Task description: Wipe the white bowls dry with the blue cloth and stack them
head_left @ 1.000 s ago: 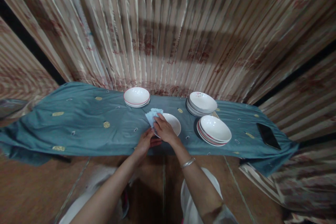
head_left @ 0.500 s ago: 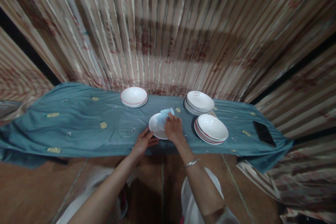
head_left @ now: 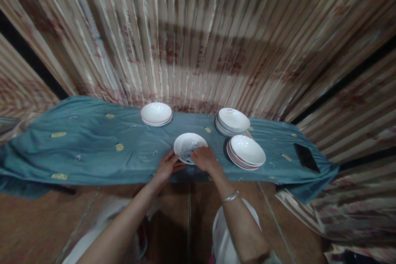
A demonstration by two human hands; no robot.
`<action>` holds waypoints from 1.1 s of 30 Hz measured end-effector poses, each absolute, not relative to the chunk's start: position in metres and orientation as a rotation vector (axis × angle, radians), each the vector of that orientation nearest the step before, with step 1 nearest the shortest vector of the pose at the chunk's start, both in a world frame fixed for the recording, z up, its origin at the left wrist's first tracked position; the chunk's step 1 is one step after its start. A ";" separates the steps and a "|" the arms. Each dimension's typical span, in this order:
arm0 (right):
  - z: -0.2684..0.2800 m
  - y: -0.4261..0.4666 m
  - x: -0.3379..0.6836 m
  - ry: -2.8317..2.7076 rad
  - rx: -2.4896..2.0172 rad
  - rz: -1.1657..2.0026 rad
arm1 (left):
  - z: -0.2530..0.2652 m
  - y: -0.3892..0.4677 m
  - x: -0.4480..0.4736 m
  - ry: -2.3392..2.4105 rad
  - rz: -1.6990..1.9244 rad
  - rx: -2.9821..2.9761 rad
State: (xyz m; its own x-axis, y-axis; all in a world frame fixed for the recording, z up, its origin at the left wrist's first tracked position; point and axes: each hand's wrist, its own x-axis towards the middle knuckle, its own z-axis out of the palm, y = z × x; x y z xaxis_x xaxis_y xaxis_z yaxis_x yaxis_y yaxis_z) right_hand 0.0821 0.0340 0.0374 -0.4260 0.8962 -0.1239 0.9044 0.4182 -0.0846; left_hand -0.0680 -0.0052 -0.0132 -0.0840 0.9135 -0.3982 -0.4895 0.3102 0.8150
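A white bowl (head_left: pixel 182 141) is at the middle of the bench (head_left: pixel 99 148), just far of the left hand (head_left: pixel 165 167), which holds its near left rim, and the right hand (head_left: pixel 205 158), bunching a blue-grey cloth (head_left: pixel 188 153) inside from the near right.

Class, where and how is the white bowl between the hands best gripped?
Probably by its left rim, thumb above and fingers below, coming from the left: the bowl opens upward with a flaring edge, and the right hand covers the near right side.

Smooth, glossy ceramic-looking bowl (head_left: pixel 182 142); matt cloth rag (head_left: pixel 189 153); shiny metal bracelet (head_left: pixel 230 196); wrinkled fabric tablecloth (head_left: pixel 95 140).
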 end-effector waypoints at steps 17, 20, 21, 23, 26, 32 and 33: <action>0.018 0.048 0.057 2.752 1.604 -0.524 | -0.015 -0.005 -0.068 1.101 1.240 0.478; 0.018 0.050 0.062 2.716 1.666 -0.390 | -0.015 -0.005 -0.068 1.091 1.233 0.490; 0.019 0.050 0.064 2.713 1.678 -0.337 | -0.015 -0.005 -0.068 1.095 1.231 0.489; 0.020 0.048 0.069 2.709 1.680 -0.237 | -0.015 -0.005 -0.068 1.105 1.231 0.488; 0.022 0.046 0.073 2.679 1.656 -0.143 | -0.015 -0.005 -0.068 1.118 1.238 0.480; 0.033 0.041 0.076 2.551 1.705 -0.122 | -0.015 -0.004 -0.068 1.114 1.246 0.477; 0.036 0.040 0.077 2.535 1.701 -0.154 | -0.015 -0.004 -0.068 1.115 1.248 0.475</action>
State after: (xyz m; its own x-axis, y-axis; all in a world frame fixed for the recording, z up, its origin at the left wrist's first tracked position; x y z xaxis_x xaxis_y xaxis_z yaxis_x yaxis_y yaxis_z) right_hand 0.0765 0.0402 0.0361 -0.3781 0.9171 -0.1266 0.9256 0.3767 -0.0361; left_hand -0.0681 -0.0043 -0.0147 -0.0806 0.9117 -0.4029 -0.5026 0.3119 0.8063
